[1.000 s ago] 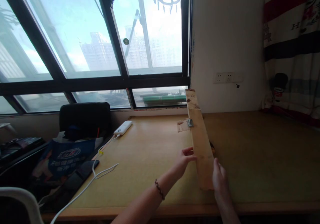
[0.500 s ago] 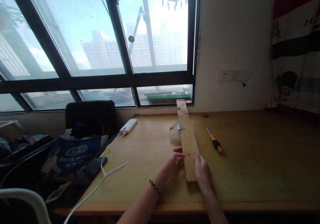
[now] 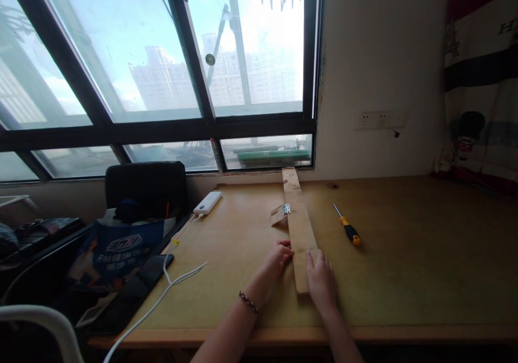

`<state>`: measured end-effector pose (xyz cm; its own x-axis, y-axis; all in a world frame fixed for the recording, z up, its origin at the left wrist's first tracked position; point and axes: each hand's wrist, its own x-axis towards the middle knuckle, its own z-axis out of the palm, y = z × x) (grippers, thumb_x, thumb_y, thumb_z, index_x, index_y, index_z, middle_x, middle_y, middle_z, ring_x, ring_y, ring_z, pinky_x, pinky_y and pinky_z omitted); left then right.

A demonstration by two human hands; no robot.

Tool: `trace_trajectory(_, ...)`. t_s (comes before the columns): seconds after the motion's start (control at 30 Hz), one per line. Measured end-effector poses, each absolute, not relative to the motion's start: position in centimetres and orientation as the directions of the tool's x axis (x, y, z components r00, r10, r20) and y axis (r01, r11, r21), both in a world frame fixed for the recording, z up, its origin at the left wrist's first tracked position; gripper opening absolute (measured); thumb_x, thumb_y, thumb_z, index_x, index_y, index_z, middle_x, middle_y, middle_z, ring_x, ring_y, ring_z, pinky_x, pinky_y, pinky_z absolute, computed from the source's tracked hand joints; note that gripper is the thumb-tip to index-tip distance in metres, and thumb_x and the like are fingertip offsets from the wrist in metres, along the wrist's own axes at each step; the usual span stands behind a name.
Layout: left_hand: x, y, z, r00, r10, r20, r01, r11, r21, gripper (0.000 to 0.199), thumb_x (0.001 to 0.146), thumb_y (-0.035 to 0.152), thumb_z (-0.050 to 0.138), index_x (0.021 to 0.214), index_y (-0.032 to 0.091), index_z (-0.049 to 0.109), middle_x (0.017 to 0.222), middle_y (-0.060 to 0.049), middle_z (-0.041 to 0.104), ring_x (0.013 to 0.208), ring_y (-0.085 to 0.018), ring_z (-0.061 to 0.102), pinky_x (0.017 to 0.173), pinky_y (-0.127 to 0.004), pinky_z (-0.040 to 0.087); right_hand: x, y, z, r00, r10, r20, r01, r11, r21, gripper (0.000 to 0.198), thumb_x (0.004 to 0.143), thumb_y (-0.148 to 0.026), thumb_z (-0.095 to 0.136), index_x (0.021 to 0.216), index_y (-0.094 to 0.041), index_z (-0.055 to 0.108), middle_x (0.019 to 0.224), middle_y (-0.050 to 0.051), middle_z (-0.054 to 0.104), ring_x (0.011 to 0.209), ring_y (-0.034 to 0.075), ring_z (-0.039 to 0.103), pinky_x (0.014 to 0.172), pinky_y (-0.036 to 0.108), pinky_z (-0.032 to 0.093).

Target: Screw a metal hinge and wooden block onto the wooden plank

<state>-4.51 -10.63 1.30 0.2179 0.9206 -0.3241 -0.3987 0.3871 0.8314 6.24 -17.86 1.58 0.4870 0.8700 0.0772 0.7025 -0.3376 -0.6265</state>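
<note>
A long wooden board (image 3: pixel 298 225) lies lengthwise away from me, its far end near the window wall. My left hand (image 3: pixel 280 256) grips its left edge, with the fingertips partly hidden at the board. On the right edge, near the close end, my right hand (image 3: pixel 321 278) is closed with the thumb on top. A metal hinge (image 3: pixel 287 208) sits at the board's left edge and joins it to a small wooden piece (image 3: pixel 278 215) that slants out to the left. To the right rests a yellow and black screwdriver (image 3: pixel 348 229), touched by neither hand.
A white power bank (image 3: pixel 208 204) with a white cable (image 3: pixel 173 283) lies on the left of the table (image 3: pixel 413 266). Beyond the left edge are a black chair (image 3: pixel 145 187) and a blue bag (image 3: pixel 117 252). A window and wall stand behind the table.
The board has shifted slightly left and its far end has come down a little in view. Both hands moved with it; the right hand now lies further over the board's edge.
</note>
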Motion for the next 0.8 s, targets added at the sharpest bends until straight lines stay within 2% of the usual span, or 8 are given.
trace_trajectory(0.13, -4.7, -10.5, 1.0, 0.21, 0.93, -0.301, -0.313, 0.356, 0.881, 0.03, 0.053, -0.005, 0.049, 0.076, 0.012, 0.058, 0.076, -0.007, 0.066, 0.077, -0.018, 0.063, 0.079, -0.03, 0.048, 6.2, -17.6, 0.7, 0.462, 0.868, 0.185, 0.74, -0.261, -0.62, 0.047, 0.086, -0.045, 0.034, 0.104, -0.007, 0.055, 0.11, 0.019, 0.057, 0.112, 0.032, 0.044, 0.096, 0.037, 0.032)
trace_trajectory(0.27, -4.8, -10.3, 0.9, 0.275, 0.929, -0.247, -0.228, 0.313, 0.922, 0.019, 0.057, 0.001, 0.054, 0.072, 0.01, 0.062, 0.071, -0.008, 0.066, 0.073, -0.019, 0.062, 0.073, -0.029, 0.048, 6.6, -17.6, -0.5, 0.44, 0.865, 0.241, 0.711, -0.172, -0.682, 0.053, 0.085, -0.048, 0.036, 0.112, -0.005, 0.05, 0.116, 0.021, 0.052, 0.113, 0.031, 0.042, 0.098, 0.038, 0.031)
trace_trajectory(0.4, -5.1, -9.9, 0.9, 0.188, 0.953, -0.238, -0.327, 0.289, 0.899, 0.013, 0.06, 0.003, 0.06, 0.07, 0.011, 0.063, 0.07, -0.007, 0.066, 0.07, -0.017, 0.062, 0.073, -0.028, 0.047, 8.4, -17.1, -1.0, 0.381, 0.846, 0.374, 0.717, -0.014, -0.697, 0.053, 0.085, -0.046, 0.035, 0.118, -0.006, 0.046, 0.124, 0.019, 0.046, 0.116, 0.029, 0.039, 0.098, 0.039, 0.031)
trace_trajectory(0.53, -5.4, -9.0, 0.9, 0.019, 0.959, -0.283, -0.453, 0.26, 0.853, 0.019, 0.062, 0.0, 0.061, 0.075, 0.014, 0.059, 0.077, -0.006, 0.064, 0.074, -0.013, 0.062, 0.079, -0.026, 0.047, 13.4, -14.7, 0.3, 0.315, 0.773, 0.55, 0.81, 0.083, -0.581, 0.046, 0.083, -0.04, 0.038, 0.116, -0.01, 0.048, 0.122, 0.017, 0.047, 0.116, 0.028, 0.039, 0.097, 0.043, 0.031)
trace_trajectory(0.6, -5.4, -8.5, 0.8, -0.006, 0.951, -0.308, -0.509, 0.262, 0.82, 0.023, 0.063, -0.002, 0.06, 0.077, 0.015, 0.057, 0.078, -0.005, 0.063, 0.073, -0.012, 0.062, 0.079, -0.025, 0.047, 16.4, -13.1, 1.0, 0.283, 0.744, 0.605, 0.875, 0.059, -0.481, 0.04, 0.083, -0.034, 0.04, 0.114, -0.011, 0.049, 0.121, 0.018, 0.048, 0.114, 0.028, 0.039, 0.096, 0.044, 0.031)
trace_trajectory(0.7, -5.0, -7.6, 0.4, 0.004, 0.945, -0.328, -0.614, 0.261, 0.745, 0.024, 0.064, -0.003, 0.058, 0.078, 0.016, 0.053, 0.077, -0.004, 0.062, 0.073, -0.012, 0.062, 0.078, -0.024, 0.048, 20.1, -11.2, 1.0, 0.261, 0.755, 0.602, 0.941, -0.062, -0.331, 0.036, 0.08, -0.027, 0.045, 0.112, -0.011, 0.05, 0.123, 0.018, 0.046, 0.114, 0.03, 0.038, 0.095, 0.044, 0.03)
trace_trajectory(0.8, -4.5, -6.5, 0.2, 0.048, 0.945, -0.324, -0.711, 0.26, 0.653, 0.021, 0.067, -0.003, 0.055, 0.077, 0.016, 0.051, 0.078, -0.005, 0.062, 0.075, -0.012, 0.063, 0.076, -0.022, 0.049, 22.3, -10.1, -0.3, 0.335, 0.79, 0.514, 0.932, -0.196, -0.306, 0.036, 0.079, -0.026, 0.048, 0.112, -0.011, 0.051, 0.117, 0.017, 0.051, 0.107, 0.029, 0.045, 0.09, 0.041, 0.033)
